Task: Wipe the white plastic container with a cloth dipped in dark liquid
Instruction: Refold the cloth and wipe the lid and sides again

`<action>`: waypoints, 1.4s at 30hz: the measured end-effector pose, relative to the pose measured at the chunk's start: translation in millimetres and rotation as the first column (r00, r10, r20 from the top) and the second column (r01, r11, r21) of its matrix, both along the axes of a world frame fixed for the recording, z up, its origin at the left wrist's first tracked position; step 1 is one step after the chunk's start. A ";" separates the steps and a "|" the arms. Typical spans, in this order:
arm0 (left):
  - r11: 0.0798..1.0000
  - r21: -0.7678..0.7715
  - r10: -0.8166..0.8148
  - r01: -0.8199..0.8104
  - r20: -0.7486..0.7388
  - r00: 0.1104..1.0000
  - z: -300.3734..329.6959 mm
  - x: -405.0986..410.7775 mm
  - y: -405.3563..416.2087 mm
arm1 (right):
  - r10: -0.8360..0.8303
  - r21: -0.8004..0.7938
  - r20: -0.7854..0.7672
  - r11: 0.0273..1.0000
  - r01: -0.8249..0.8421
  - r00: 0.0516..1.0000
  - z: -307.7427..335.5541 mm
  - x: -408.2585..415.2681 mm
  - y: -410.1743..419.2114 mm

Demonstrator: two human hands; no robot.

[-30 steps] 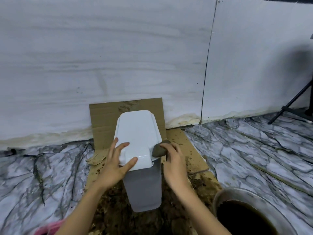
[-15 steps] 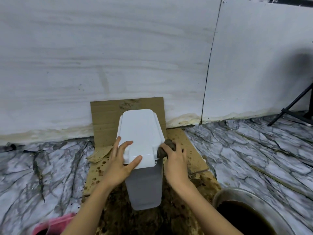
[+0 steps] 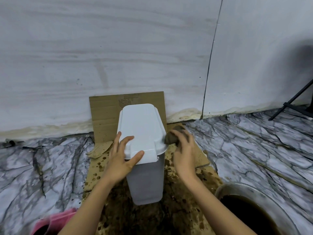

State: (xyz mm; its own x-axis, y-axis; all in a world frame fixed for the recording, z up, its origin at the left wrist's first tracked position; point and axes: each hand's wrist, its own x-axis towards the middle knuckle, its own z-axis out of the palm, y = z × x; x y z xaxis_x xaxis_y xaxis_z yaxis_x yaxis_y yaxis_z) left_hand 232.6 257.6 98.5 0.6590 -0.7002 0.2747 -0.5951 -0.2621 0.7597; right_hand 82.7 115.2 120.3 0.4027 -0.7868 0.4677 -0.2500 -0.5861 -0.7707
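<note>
A pink object (image 3: 52, 221) sits at the lower left of the marbled floor (image 3: 42, 167). On stained cardboard (image 3: 108, 109) propped against the wall stands the white plastic container (image 3: 144, 167), its glossy white lid (image 3: 140, 126) closed over a translucent grey body. The left hand (image 3: 121, 156) rests spread and flat on the lid's near edge. The right hand (image 3: 183, 150) grips a dark wet cloth (image 3: 171, 138) against the lid's right rim. A basin of dark liquid (image 3: 254, 216) sits at lower right, a black stand (image 3: 294, 100) beyond it, with bare floor between.
</note>
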 end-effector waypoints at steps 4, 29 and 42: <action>1.000 0.009 0.008 -0.008 -0.006 1.000 -1.5 1.0 0.8 | 0.093 -0.154 -0.079 0.983 -0.104 0.993 -34.8 2.8 36.3; 1.000 -0.017 0.018 -0.018 -0.009 1.000 -4.5 0.8 0.9 | 0.141 0.110 -0.092 0.985 -0.130 0.986 -53.4 -8.0 46.5; 1.000 0.008 0.014 -0.014 -0.009 1.000 -1.0 -0.4 0.5 | 0.028 0.207 0.032 0.978 -0.034 0.999 -30.6 -13.1 38.2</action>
